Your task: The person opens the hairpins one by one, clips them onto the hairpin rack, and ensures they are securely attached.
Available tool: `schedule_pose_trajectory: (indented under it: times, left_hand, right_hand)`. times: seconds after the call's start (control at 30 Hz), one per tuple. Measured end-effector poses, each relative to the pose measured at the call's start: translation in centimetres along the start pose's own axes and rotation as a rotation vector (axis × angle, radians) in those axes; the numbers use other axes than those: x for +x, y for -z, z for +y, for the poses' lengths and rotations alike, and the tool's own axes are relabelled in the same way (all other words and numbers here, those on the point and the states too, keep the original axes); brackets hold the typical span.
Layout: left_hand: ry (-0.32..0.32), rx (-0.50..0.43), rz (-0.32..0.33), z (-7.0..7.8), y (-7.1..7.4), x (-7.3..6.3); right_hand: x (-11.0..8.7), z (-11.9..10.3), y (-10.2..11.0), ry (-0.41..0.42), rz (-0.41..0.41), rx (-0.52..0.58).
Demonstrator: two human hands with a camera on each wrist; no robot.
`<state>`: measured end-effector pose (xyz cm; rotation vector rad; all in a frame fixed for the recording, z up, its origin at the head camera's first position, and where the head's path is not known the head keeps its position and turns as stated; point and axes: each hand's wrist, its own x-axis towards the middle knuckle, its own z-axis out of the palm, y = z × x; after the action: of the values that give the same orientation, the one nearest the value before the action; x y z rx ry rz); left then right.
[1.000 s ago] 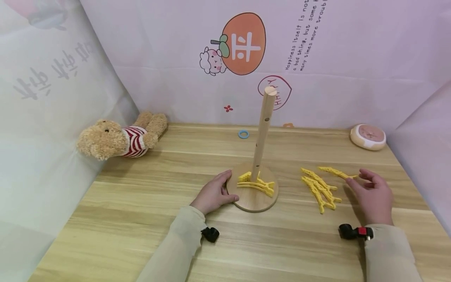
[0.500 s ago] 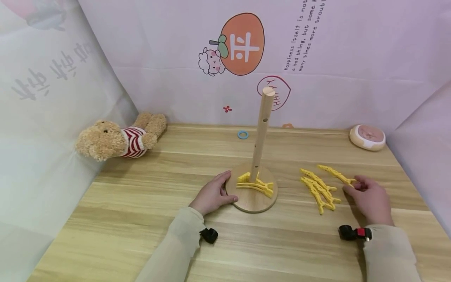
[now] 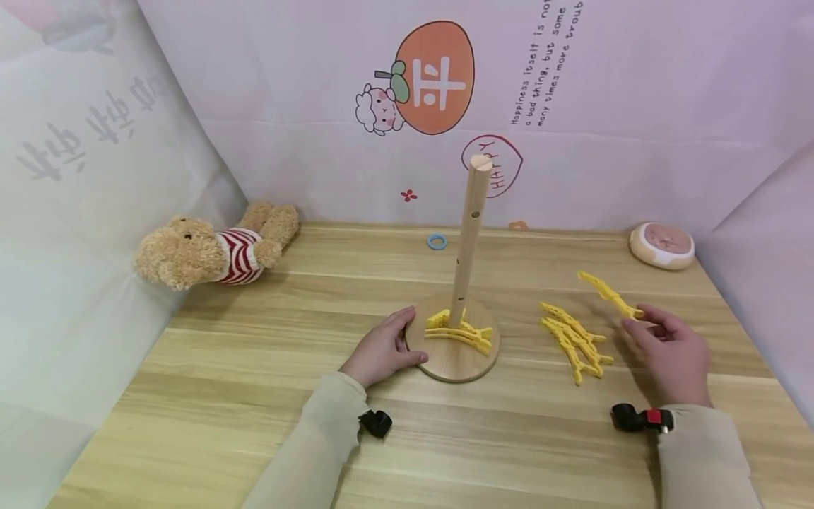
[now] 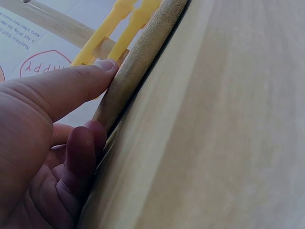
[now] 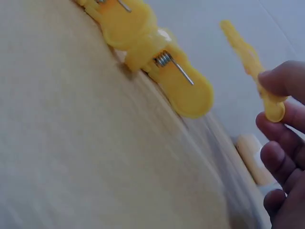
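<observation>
A wooden stand has a round base (image 3: 454, 369) and an upright post (image 3: 469, 244) with small holes. My left hand (image 3: 380, 351) holds the base by its left rim; in the left wrist view the thumb (image 4: 90, 83) lies along the edge. Yellow hair clips (image 3: 467, 338) lie on the base around the foot of the post. My right hand (image 3: 673, 350) pinches another yellow hair clip (image 3: 603, 291) by its handle end, raised over the table. In the right wrist view, this clip (image 5: 245, 52) points up from between thumb and fingers. Several more clips (image 3: 572, 345) lie between the stand and that hand.
A teddy bear (image 3: 238, 254) in a striped top lies at the back left. Near the back edge are a blue ring (image 3: 437, 242) and, at the right corner, a rounded pink-faced device (image 3: 663, 245). Printed cloth (image 3: 305, 106) walls off the table's back and sides.
My right hand has closed on the farthest yellow hair clip and lifted it from the table. The left hand has stayed at the base's rim.
</observation>
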<state>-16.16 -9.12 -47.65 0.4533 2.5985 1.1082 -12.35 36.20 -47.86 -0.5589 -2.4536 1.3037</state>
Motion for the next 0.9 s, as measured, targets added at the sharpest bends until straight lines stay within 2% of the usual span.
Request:
schedule_pose_trajectory:
  times: [0.13,0.37,0.57,0.9]
  left_hand:
    - [0.008,-0.001,0.0,0.0,0.1,-0.1]
    - [0.007,0.0,0.002,0.0,0.0,0.0]
    - [0.001,-0.006,0.002,-0.1,0.0,0.1]
    - [-0.007,-0.013,-0.001,-0.3,0.0,0.2]
  right_hand:
    - [-0.3,-1.3,-0.5,0.118,0.008,-0.037]
    - [-1.6,-3.4,-1.9,0.328,-0.046,-0.108]
    - [-2.4,-4.8,-2.7,0.403,-0.129,-0.13]
    - [-3.6,-6.3,-4.5,0.519,-0.193,-0.15]
